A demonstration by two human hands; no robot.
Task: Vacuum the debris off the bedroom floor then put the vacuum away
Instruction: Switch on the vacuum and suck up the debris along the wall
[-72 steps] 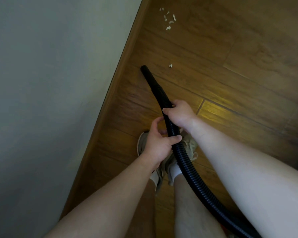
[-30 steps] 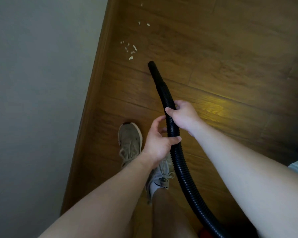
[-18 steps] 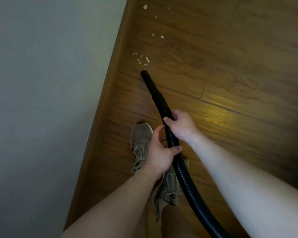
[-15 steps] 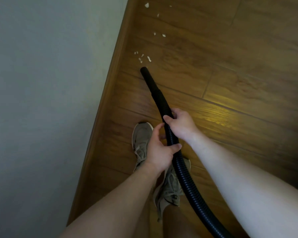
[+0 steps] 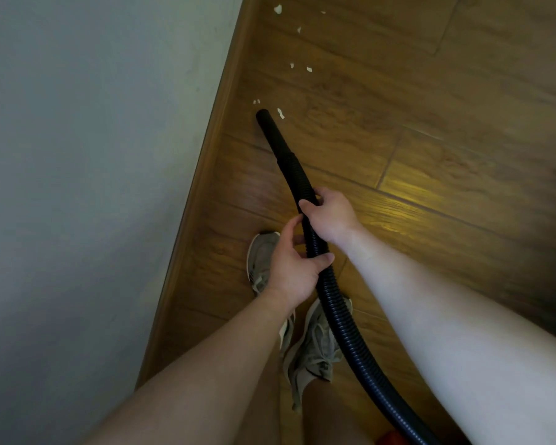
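Note:
A black ribbed vacuum hose runs from the lower right up to its smooth nozzle tip, which is down at the wooden floor close to the baseboard. My right hand grips the hose higher up, and my left hand grips it just below. Small white debris scraps lie right beside the nozzle tip. Two tiny bits sit just ahead of it, and more scraps trail further up the floor.
A pale wall fills the left side, edged by a wooden baseboard. My feet in beige sneakers stand under the hose. A red part shows at the bottom edge.
The nozzle tip has moved forward along the baseboard into the nearest cluster of scraps, and fewer scraps lie there than half a second ago. Both hands keep the same grip.

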